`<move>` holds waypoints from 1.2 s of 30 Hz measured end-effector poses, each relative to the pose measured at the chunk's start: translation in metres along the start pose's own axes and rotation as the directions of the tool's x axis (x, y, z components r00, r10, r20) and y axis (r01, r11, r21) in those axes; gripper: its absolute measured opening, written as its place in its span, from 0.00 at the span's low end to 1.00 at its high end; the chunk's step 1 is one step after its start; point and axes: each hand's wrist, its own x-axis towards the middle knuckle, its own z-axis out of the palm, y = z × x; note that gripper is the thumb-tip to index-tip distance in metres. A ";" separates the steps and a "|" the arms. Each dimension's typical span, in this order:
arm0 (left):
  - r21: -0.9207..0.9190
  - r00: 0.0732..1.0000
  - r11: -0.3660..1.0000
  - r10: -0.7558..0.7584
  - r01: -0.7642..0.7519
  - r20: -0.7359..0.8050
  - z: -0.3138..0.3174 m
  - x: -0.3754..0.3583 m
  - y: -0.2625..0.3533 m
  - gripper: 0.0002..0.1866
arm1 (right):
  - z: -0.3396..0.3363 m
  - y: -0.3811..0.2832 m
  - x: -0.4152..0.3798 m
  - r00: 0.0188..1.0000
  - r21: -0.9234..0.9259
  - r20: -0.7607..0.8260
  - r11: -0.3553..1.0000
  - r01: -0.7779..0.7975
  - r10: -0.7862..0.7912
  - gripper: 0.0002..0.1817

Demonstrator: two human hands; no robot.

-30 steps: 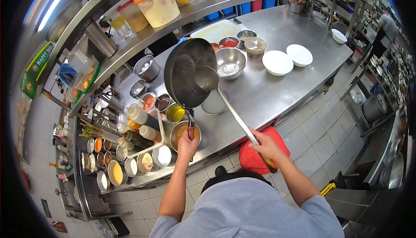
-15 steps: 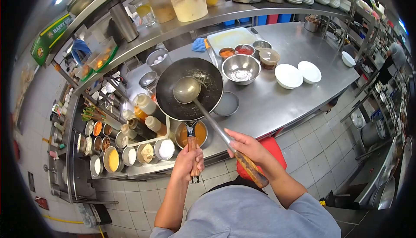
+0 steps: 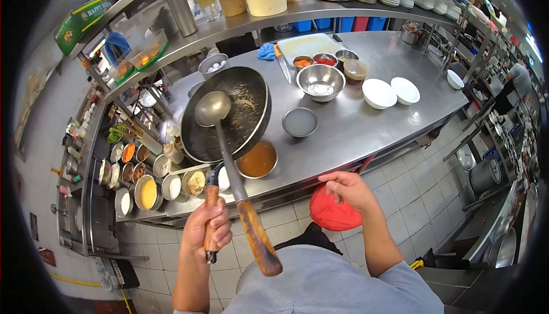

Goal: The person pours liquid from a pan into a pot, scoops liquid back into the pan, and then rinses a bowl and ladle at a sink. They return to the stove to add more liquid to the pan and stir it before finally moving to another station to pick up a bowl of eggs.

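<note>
My left hand (image 3: 209,223) is closed round the wooden handle of a dark wok (image 3: 249,125), which hangs tilted above the left part of the counter. A little oily residue shows on the wok's inner surface. Inside it rests the bowl of a steel ladle (image 3: 213,108); the ladle's shaft crosses the rim, and its worn wooden grip points back at my torso, with no hand on it. Off to the right, my right hand (image 3: 346,190) holds nothing, its fingers loosely bent and apart, over a red stool (image 3: 334,211). A bowl of brown liquid (image 3: 257,159) stands beside the wok.
On the steel counter (image 3: 366,136) are a bowl of cloudy liquid (image 3: 299,123), a steel mixing bowl (image 3: 320,83), white bowls (image 3: 379,94) and a knife (image 3: 283,65). Several ingredient pots (image 3: 148,193) line the left edge. An overhead shelf (image 3: 229,27) spans the back.
My right hand has let go of the ladle and moved right. The wok, with the ladle in it, has shifted left and tilted more in my left hand.
</note>
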 end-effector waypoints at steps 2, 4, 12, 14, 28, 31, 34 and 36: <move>0.033 0.998 0.999 0.044 -0.042 -0.051 0.006 -0.029 0.004 0.06 | -0.001 0.005 -0.002 0.997 0.009 -0.069 1.000 -0.029 0.029 0.14; 0.011 0.997 0.998 0.056 -0.055 -0.054 0.005 -0.056 0.007 0.07 | -0.008 0.024 0.009 0.983 -0.016 -0.180 0.999 -0.031 0.027 0.14; -0.079 0.954 0.961 0.249 -0.264 -0.169 -0.004 -0.157 -0.005 0.08 | -0.043 0.076 0.115 0.936 0.116 -0.348 0.993 -0.007 0.048 0.15; -0.063 0.915 0.939 0.311 -0.337 -0.255 -0.006 -0.177 -0.011 0.09 | -0.052 0.086 0.145 0.932 0.121 -0.359 0.993 -0.001 0.045 0.15; 0.043 0.567 0.727 0.569 -0.685 -0.595 -0.091 -0.225 -0.044 0.09 | -0.061 0.140 0.273 0.848 0.291 -0.514 0.956 0.026 0.133 0.14; 0.092 0.476 0.693 0.579 -0.715 -0.662 -0.107 -0.212 -0.045 0.09 | -0.059 0.144 0.290 0.828 0.387 -0.533 0.921 0.056 0.174 0.14; 0.159 0.368 0.650 0.596 -0.743 -0.713 -0.118 -0.192 -0.046 0.09 | -0.057 0.143 0.304 0.821 0.415 -0.542 0.906 0.078 0.178 0.15; 0.197 0.302 0.623 0.600 -0.757 -0.741 -0.124 -0.180 -0.047 0.08 | -0.057 0.141 0.316 0.825 0.433 -0.529 0.899 0.062 0.198 0.14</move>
